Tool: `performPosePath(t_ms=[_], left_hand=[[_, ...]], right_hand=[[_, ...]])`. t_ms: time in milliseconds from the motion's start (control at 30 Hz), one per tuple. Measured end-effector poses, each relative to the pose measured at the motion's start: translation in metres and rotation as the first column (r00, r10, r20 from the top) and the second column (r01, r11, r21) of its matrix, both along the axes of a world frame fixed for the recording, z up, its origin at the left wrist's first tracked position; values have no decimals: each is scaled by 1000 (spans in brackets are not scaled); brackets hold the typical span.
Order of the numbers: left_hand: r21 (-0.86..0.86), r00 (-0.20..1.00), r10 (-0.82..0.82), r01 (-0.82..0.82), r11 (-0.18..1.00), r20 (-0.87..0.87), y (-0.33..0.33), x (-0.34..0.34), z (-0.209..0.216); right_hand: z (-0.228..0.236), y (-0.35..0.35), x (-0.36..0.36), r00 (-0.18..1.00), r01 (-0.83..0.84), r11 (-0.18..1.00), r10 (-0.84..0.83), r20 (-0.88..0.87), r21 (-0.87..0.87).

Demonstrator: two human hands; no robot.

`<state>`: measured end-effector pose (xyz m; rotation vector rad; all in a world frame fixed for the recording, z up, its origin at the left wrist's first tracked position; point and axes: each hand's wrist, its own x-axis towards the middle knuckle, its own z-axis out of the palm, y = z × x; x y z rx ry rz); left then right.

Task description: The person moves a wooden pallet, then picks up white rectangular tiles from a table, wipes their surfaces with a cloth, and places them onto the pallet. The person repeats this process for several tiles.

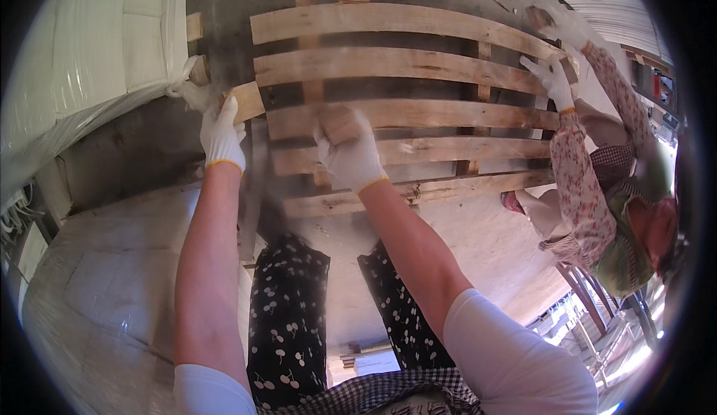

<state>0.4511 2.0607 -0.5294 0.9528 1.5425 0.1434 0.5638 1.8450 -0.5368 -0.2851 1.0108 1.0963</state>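
Observation:
Slatted wooden pallet frame (403, 64) lies before me, its long pale boards crossing a few darker cross pieces. At its left end my left hand (222, 137), in a white knit glove, is closed on a short wooden block (248, 101). The block's right edge is close to the board ends; whether it touches them I cannot tell. Over the left part of the middle boards, my right hand (352, 153), gloved the same way, grips another wooden block (340, 122). That hand is slightly blurred, and its palm side is hidden.
A co-worker (582, 191) in a floral sleeve crouches at the right, with one gloved hand (554, 82) at the pallet's right end. Plastic-wrapped white stacks (112, 41) stand at the left. Metal legs (582, 295) show at lower right.

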Motion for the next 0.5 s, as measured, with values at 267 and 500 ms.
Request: performPosePath(t_ms=[267,500], left_hand=[[106,992,-127,126,986,1,10,-1,-42],[-7,907,-136,151,989,400,30,34,-107]], right_hand=[[-6,-11,4,864,-287,957,278,421,-43],[33,-20,10,853,-382,923,338,398,35]])
